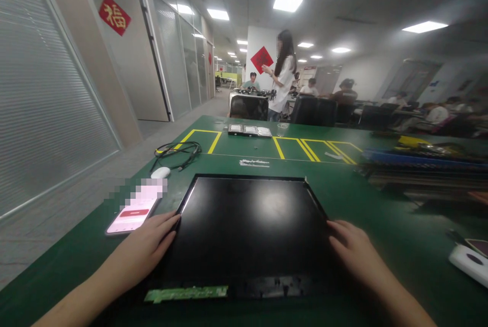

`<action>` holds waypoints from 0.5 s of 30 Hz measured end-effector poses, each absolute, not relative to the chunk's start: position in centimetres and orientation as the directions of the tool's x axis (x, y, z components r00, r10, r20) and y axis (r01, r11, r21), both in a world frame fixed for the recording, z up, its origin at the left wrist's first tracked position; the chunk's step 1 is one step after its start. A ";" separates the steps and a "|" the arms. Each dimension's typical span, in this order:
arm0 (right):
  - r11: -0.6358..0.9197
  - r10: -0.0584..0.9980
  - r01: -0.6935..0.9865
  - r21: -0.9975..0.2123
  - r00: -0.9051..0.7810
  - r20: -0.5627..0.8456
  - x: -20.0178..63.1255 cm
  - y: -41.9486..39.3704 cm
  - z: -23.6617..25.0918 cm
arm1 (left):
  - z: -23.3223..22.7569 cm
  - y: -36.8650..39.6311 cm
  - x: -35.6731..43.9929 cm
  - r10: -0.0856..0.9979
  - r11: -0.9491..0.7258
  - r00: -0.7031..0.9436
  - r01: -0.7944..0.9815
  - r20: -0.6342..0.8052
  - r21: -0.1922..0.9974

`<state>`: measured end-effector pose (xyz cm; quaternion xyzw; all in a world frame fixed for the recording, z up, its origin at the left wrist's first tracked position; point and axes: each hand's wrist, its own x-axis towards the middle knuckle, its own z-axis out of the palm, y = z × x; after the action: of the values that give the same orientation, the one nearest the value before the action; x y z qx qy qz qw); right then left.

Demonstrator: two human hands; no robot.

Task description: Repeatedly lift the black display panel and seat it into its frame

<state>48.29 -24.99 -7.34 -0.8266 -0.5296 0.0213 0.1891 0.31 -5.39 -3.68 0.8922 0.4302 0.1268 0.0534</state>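
Note:
A black LCD panel (pixel 251 230) lies in front of me on the green table, screen side up, in a dark frame. Along its near edge runs a narrow green circuit board (pixel 186 293). My left hand (pixel 154 240) grips the panel's left edge, fingertips at the frame. On the opposite side, my right hand (pixel 354 245) holds the right edge the same way. The undersides of the panel and my fingertips beneath it are hidden. Close to my left hand lies a phone (pixel 131 215) with a lit pink screen.
Beyond the phone sit a white mouse (pixel 160 173) and a coiled black cable (pixel 179 151). Several hard drives (pixel 249 130) rest near the table's far edge. Blurred flat parts (pixel 415 164) are stacked at right, and a white device (pixel 470 263) lies nearer. A person (pixel 282 78) stands beyond the table.

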 end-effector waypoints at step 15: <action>-0.386 0.857 0.776 -0.500 0.502 0.118 49.0 -24.5 -8.7 | -3.6 -5.0 0.7 0.740 -0.663 0.623 0.739 0.253 0.120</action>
<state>49.04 -24.51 -8.67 -0.8285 -0.4926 0.0799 0.2540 0.73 -5.01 -3.56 0.9009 0.4105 0.1413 0.0023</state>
